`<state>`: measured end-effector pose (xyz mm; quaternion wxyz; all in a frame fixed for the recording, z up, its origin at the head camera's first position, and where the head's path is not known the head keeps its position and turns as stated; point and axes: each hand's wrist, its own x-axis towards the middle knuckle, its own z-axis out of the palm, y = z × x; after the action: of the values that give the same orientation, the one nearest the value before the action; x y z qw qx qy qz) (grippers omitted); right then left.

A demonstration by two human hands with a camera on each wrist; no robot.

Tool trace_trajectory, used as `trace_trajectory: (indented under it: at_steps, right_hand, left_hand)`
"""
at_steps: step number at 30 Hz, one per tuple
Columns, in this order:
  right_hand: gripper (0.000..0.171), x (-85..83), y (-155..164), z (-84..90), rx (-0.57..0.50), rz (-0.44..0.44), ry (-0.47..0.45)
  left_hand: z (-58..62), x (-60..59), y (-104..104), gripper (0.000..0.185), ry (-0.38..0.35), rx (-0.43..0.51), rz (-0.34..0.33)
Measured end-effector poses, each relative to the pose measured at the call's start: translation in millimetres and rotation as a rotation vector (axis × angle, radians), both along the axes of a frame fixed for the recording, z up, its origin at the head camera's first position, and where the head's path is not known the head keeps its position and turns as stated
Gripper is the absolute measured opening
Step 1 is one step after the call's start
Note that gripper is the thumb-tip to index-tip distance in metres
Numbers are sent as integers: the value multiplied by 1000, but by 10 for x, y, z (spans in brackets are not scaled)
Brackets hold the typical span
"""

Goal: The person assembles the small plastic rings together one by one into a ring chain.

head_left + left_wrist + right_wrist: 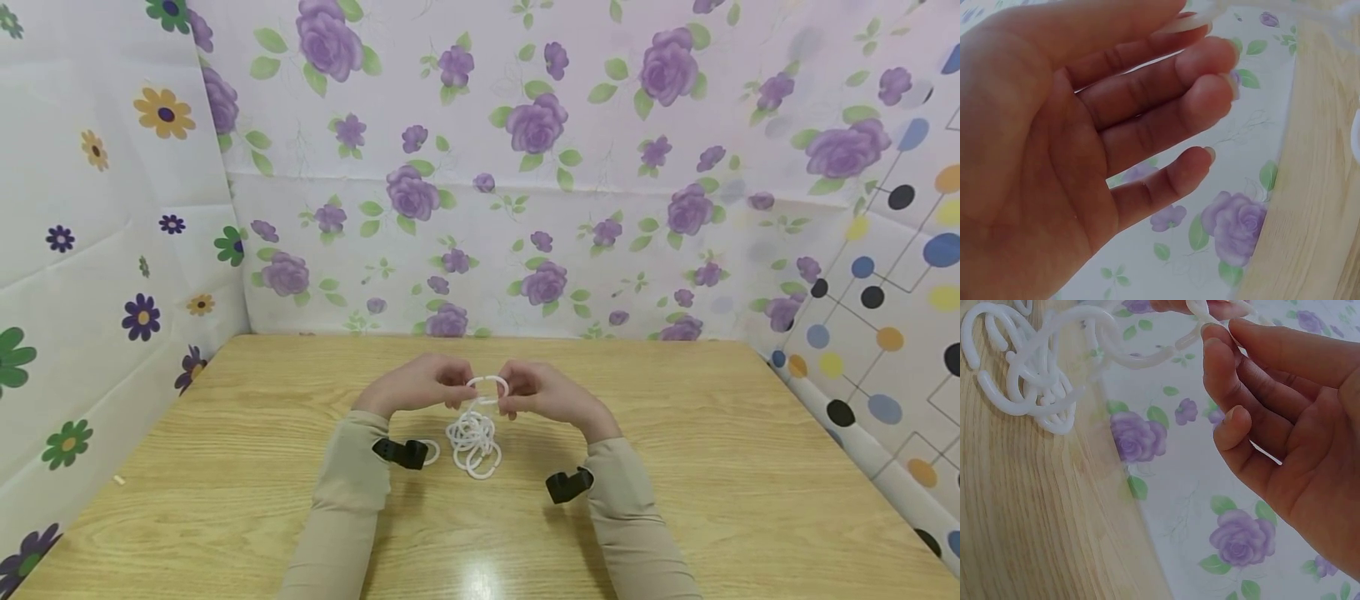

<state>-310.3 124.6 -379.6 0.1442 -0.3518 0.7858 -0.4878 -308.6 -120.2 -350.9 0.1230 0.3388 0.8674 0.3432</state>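
Note:
My left hand [423, 383] and right hand [551, 396] face each other over the table, with a white C-shaped plastic link [489, 377] between them. Each hand pinches it between thumb and fingertips, one at either end. Another link [1141, 359] hangs from the pinched part in the right wrist view and leads toward a pile of joined links [471, 429]. That pile lies on the table just below the hands. In the left wrist view the pinched part is mostly hidden, and a blurred white link [1285, 14] shows past the fingertips.
A loose white link [432, 452] lies left of the pile, partly behind the black wrist camera [405, 454]. The wooden table [750, 467] ends at a flower-printed cloth [480, 250] behind, with patterned cloths on both sides. A tiny pale bit [119, 480] lies near the left edge.

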Motion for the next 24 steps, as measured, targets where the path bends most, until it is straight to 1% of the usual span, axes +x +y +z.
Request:
trace_trajectory:
  at_steps: [5,13,16,18,21,24]
  right_hand:
    - [10,-5,-16,-17,18,-2,24]
    - [12,-10,-16,-20,49,-21,37]
    - [9,-8,-18,-28,108,-20,63]
    - [10,2,-22,-35,161,16,83]
    - [18,21,-56,-39,229,96,80]
    - [24,46,-130,-37,235,171,59]
  left_hand:
    - [9,3,-29,15,9,14,11]
    - [7,-11,-63,15,54,27,23]
    - [5,-18,-73,16,70,32,35]
    - [-1,-25,-75,16,81,28,45]
    - [5,-25,-88,16,85,18,68]
    - [14,-23,-98,18,86,8,86]
